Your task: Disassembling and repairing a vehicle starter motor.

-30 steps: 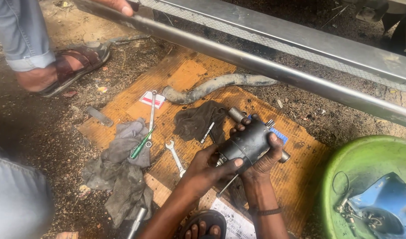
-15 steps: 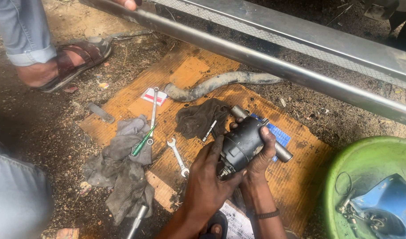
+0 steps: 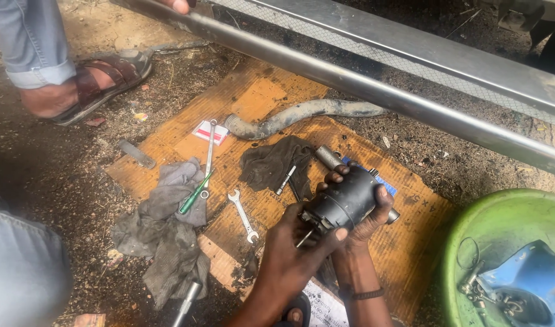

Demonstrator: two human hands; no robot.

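My right hand (image 3: 367, 219) grips a dark cylindrical motor body (image 3: 345, 200) from below, fingers wrapped around its far end. My left hand (image 3: 292, 254) is at the motor's near end, fingers on a thin metal rod or screwdriver (image 3: 304, 237) that sticks out there. Both hands hold the part just above a brown cardboard sheet (image 3: 271, 97) on the dirt ground. A metal shaft (image 3: 327, 156) lies just beyond the motor, next to a dark greasy rag (image 3: 271, 163).
On the cardboard lie a spanner (image 3: 243, 215), a long wrench (image 3: 210, 151), a green-handled screwdriver (image 3: 194, 194), grey rags (image 3: 162, 242) and a bent grey hose (image 3: 295, 115). A steel rail (image 3: 374, 91) crosses the top. A green basin (image 3: 501, 224) with parts is at right. Another person's sandalled foot (image 3: 89, 88) stands at upper left.
The motor body has been tilted and turned slightly in my hands. My left hand has shifted from the motor's side to its near end.
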